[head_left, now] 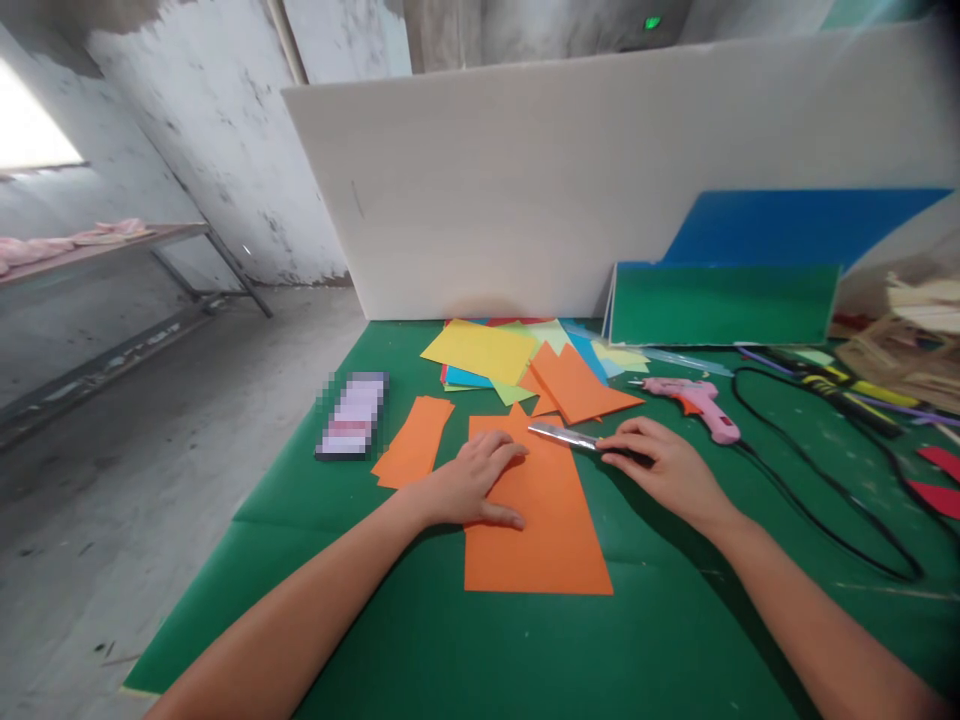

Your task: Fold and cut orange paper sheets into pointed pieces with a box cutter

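My left hand (484,480) lies flat with its fingers apart on a sheet of orange paper (544,550). In my right hand (660,465) is a utility knife (566,436), its metal end pointing left over the upper part of the sheet. Whether the blade touches the paper I cannot tell. Left of the sheet rest narrow orange paper pieces (420,440), close to my left wrist. Folded or cut orange pieces (574,385) lie just beyond the knife.
Yellow paper (480,347) tops a pile of coloured sheets at the back. A pink glue gun (697,400) with a looping black cord lies to the right. A blurred-out phone-like object (352,415) sits at left. Green board (724,305) and white panel (480,190) stand behind.
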`<control>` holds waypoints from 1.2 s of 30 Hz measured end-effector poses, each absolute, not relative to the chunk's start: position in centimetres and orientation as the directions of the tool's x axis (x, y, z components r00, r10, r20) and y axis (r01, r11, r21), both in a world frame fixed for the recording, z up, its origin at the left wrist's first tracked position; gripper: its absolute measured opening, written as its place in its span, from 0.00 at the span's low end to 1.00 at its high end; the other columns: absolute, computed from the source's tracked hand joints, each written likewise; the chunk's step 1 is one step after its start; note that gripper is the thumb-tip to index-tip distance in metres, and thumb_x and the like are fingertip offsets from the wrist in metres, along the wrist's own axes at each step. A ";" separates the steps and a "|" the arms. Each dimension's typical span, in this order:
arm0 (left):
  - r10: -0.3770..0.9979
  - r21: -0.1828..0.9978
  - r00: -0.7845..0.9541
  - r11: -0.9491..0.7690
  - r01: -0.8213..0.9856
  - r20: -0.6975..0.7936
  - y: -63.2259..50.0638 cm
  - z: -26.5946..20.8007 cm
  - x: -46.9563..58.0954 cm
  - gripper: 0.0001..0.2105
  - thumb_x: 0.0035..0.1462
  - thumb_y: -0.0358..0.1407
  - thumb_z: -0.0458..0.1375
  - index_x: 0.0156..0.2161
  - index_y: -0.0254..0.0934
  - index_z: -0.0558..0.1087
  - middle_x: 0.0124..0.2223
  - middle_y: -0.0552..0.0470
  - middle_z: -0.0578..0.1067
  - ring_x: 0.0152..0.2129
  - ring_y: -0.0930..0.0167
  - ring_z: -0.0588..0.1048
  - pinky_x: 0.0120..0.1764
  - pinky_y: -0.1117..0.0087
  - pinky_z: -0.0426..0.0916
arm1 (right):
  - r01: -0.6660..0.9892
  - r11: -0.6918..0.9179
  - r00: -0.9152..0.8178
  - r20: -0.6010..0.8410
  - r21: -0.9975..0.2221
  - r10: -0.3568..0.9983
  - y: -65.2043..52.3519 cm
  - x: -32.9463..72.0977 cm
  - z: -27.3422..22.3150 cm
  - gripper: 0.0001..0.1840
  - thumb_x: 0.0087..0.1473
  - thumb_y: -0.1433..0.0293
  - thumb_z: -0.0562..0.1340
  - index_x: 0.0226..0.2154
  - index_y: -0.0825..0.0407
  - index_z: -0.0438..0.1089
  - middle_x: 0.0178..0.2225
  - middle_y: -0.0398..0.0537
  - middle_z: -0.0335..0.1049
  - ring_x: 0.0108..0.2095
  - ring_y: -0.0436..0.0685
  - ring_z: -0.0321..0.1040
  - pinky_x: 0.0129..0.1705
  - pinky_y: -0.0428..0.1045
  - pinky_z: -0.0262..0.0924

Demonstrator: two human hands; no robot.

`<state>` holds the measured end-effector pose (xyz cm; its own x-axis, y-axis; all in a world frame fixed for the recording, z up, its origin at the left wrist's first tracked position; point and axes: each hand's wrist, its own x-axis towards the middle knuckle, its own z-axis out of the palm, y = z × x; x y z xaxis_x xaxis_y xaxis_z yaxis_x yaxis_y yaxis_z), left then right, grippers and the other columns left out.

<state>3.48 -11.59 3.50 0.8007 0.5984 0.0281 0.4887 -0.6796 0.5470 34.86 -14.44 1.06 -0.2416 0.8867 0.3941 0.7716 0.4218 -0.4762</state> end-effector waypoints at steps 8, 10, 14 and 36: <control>0.578 0.561 0.815 -0.688 0.460 0.041 -12.0 3.8 3.6 0.36 0.51 0.50 0.64 0.62 0.45 0.55 0.58 0.43 0.62 0.57 0.55 0.59 0.57 0.53 0.57 | 0.761 0.521 -0.380 0.384 -0.388 0.841 -14.2 34.8 0.8 0.12 0.61 0.64 0.58 0.40 0.47 0.76 0.37 0.50 0.68 0.37 0.58 0.67 0.36 0.52 0.64; 0.574 0.545 0.818 -0.701 0.459 0.049 -12.0 3.9 3.6 0.37 0.51 0.51 0.63 0.62 0.44 0.55 0.57 0.42 0.61 0.57 0.55 0.60 0.57 0.53 0.58 | 0.760 0.526 -0.381 0.395 -0.381 0.836 -14.3 34.8 0.9 0.12 0.61 0.65 0.58 0.40 0.48 0.76 0.36 0.50 0.68 0.37 0.58 0.67 0.36 0.52 0.64; 0.576 0.487 0.814 -0.732 0.477 0.068 -12.2 3.9 3.8 0.33 0.54 0.50 0.61 0.61 0.42 0.56 0.56 0.41 0.60 0.56 0.55 0.61 0.56 0.53 0.59 | 0.715 0.587 -0.453 0.388 -0.380 0.803 -14.4 34.7 1.1 0.11 0.60 0.66 0.59 0.39 0.48 0.77 0.36 0.50 0.68 0.37 0.57 0.67 0.36 0.52 0.64; 0.507 0.510 0.853 -0.769 0.385 0.121 -10.2 3.6 2.3 0.16 0.67 0.31 0.44 0.52 0.41 0.71 0.58 0.47 0.69 0.55 0.68 0.67 0.58 0.64 0.62 | 0.592 0.685 -0.636 0.275 -0.425 0.721 -16.4 31.2 3.0 0.10 0.61 0.65 0.58 0.39 0.47 0.76 0.39 0.51 0.72 0.39 0.57 0.69 0.39 0.51 0.65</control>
<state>2.31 -10.20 3.60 0.8535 0.5070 0.1205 0.3851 -0.7694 0.5097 31.24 -16.41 2.99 -0.6363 0.7206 0.2754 0.5917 0.6850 -0.4251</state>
